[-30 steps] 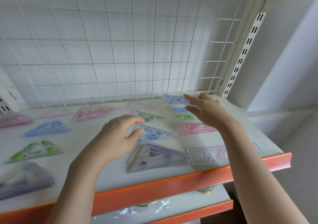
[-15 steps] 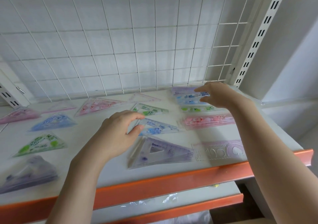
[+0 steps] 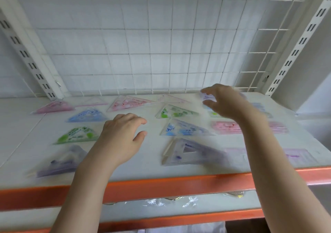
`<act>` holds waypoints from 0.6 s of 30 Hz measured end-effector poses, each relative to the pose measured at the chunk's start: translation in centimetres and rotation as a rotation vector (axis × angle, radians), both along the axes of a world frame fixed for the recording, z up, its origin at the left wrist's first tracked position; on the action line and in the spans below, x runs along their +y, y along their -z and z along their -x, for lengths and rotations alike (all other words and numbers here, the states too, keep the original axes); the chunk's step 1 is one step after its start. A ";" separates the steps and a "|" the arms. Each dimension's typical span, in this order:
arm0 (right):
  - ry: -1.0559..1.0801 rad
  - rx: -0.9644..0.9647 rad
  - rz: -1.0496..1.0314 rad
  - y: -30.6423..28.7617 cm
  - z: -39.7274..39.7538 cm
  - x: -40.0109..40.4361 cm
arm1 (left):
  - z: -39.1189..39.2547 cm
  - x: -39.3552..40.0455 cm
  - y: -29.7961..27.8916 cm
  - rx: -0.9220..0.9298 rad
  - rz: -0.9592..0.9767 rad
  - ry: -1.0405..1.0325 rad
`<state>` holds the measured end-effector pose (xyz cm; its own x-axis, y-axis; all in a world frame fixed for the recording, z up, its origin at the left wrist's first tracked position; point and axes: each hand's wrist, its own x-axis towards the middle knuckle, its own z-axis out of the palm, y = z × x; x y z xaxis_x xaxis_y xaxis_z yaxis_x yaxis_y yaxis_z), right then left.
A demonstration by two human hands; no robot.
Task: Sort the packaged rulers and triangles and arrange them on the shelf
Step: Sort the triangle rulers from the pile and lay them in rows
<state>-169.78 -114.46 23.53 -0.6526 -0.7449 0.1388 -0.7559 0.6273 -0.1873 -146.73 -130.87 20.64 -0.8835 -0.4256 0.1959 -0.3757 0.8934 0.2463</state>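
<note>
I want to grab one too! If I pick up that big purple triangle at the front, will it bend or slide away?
The purple triangle is probably stiff: its edges look straight and flat. Its clear wrapper may feel slippery on the smooth white shelf. It looks thin, so likely light.

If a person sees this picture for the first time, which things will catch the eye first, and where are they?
First come the two bare arms reaching over the white shelf with its orange front edge: the left hand hovers near the middle, and the right hand pinches a pale purple packet at the back right. Around them lie coloured packaged triangles in rows, such as a green triangle on the left and a large purple triangle near the front.
</note>
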 end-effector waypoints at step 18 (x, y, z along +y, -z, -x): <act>-0.398 -0.110 0.126 3.2 -32.9 -23.6 | -26.8 -18.4 -0.6 -0.064 0.083 -0.447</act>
